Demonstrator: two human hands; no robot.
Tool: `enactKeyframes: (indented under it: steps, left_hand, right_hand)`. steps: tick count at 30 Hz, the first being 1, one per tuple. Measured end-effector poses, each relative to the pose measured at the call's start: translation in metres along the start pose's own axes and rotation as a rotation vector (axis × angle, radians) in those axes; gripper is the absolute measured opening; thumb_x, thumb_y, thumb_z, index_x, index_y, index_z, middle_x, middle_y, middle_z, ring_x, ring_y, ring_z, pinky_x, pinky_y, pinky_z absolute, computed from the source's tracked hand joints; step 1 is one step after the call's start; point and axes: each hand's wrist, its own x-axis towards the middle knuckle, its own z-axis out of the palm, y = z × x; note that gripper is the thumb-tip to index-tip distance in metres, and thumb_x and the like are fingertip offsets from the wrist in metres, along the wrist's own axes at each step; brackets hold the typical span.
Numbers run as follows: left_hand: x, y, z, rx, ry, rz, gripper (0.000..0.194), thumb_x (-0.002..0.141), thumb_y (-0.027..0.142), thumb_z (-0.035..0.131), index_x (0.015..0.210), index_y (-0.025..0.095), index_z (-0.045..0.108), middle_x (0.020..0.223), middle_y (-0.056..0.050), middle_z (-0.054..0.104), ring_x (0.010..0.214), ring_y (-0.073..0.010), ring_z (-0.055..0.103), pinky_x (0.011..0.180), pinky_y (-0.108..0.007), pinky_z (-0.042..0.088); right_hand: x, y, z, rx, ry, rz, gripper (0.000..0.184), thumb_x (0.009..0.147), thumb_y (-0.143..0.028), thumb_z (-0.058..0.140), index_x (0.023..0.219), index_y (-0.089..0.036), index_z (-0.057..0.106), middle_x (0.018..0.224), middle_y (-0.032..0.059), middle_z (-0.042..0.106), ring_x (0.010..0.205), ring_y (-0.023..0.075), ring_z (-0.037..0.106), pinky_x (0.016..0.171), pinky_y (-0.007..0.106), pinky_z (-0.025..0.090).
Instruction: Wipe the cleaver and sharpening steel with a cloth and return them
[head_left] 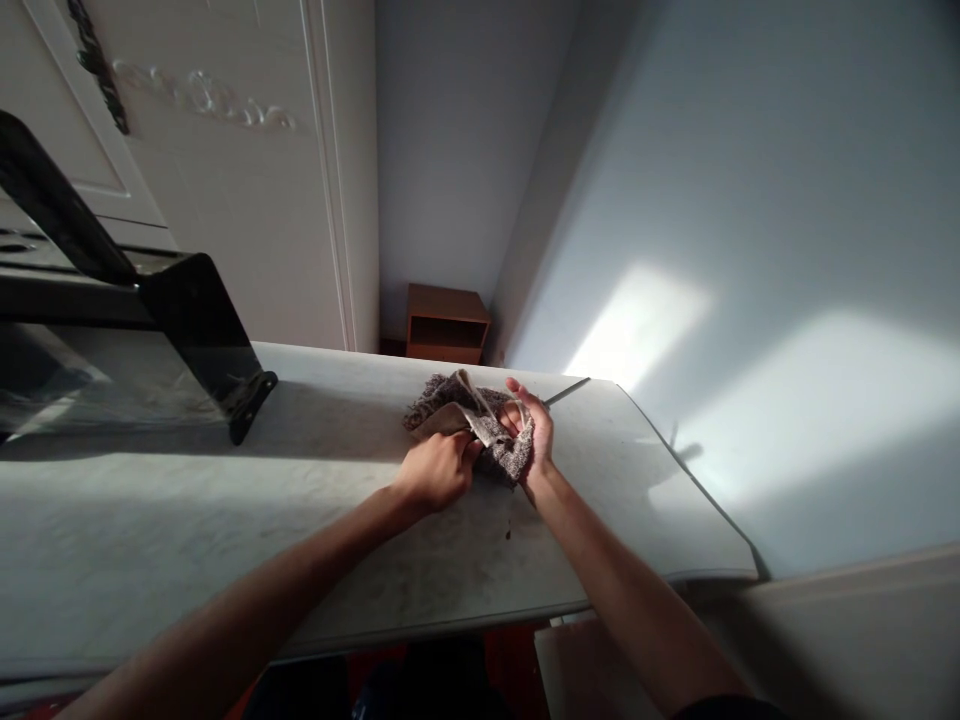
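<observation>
A brown-grey fluffy cloth (506, 455) with a pale border is bunched up between my two hands, just above the white tabletop (360, 530). My left hand (439, 470) is closed at the cloth's near left side. Something dark shows by its fingertips, too small to name. My right hand (536, 435) wraps the cloth from the right, with some fingers inside a fold and one digit sticking up. Beyond the right hand a thin dark strip (568, 391) runs toward the table's far edge; whether it is an object or a seam I cannot tell.
At the left stands a black metal frame (199, 330) with a clear panel, its foot on the table. Behind are a white cabinet (247, 200) and a low brown nightstand (448, 305). A pale blue wall (750, 200) borders the right. A small dark speck (508, 535) lies on the tabletop.
</observation>
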Motion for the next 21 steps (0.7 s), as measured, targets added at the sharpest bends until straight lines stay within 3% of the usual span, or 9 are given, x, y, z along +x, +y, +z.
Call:
enactKeyframes:
  steps: [2,5,10,13,21]
  left_hand:
    - [0.002,-0.001,0.000,-0.137,-0.011,0.048,0.033,0.094,0.037,0.029,0.076,0.018,0.049,0.083,-0.011,0.065,0.077,-0.0253,0.061,0.067,-0.033,0.037]
    - [0.006,-0.004,0.000,-0.431,-0.108,0.077,0.036,0.094,0.040,0.032,0.065,0.019,0.038,0.066,-0.005,0.052,0.061,-0.0162,0.049,0.058,-0.029,0.036]
    - [0.011,-0.011,-0.008,-0.864,-0.430,-0.273,0.048,0.088,0.064,0.038,0.070,0.020,0.036,0.054,0.005,0.031,0.037,-0.0069,0.021,0.035,-0.021,0.014]
    - [0.011,-0.015,-0.019,-0.885,-0.529,-0.336,0.059,0.078,0.079,0.042,0.072,0.021,0.038,0.053,0.006,0.029,0.036,-0.0050,0.017,0.032,-0.018,0.008]
    - [0.007,-0.019,-0.034,-0.776,-0.500,-0.232,0.067,0.070,0.085,0.045,0.071,0.019,0.041,0.058,0.004,0.034,0.038,-0.0042,0.023,0.029,-0.017,0.017]
  right_hand:
    - [0.001,-0.003,0.000,-0.020,-0.022,-0.001,0.015,0.071,-0.027,0.068,0.084,-0.019,0.064,0.039,-0.0117,0.026,0.036,0.0071,0.020,0.037,0.021,0.017]
    - [0.006,-0.005,-0.002,-0.040,-0.067,0.031,0.020,0.071,-0.028,0.069,0.088,-0.018,0.065,0.038,-0.0125,0.026,0.035,0.0058,0.019,0.036,0.019,0.018]
    - [0.017,-0.001,-0.002,-0.039,-0.120,0.073,0.028,0.072,-0.033,0.068,0.094,-0.016,0.064,0.039,-0.0126,0.027,0.036,0.0055,0.023,0.036,0.017,0.021]
    - [0.018,-0.004,0.003,-0.024,-0.066,0.072,0.030,0.072,-0.032,0.068,0.096,-0.015,0.063,0.042,-0.0123,0.027,0.038,0.0057,0.026,0.037,0.018,0.024]
    - [0.018,-0.029,0.004,0.078,0.029,0.023,0.021,0.080,-0.026,0.059,0.098,-0.016,0.060,0.044,-0.0135,0.016,0.038,0.0060,0.020,0.040,0.020,0.026]
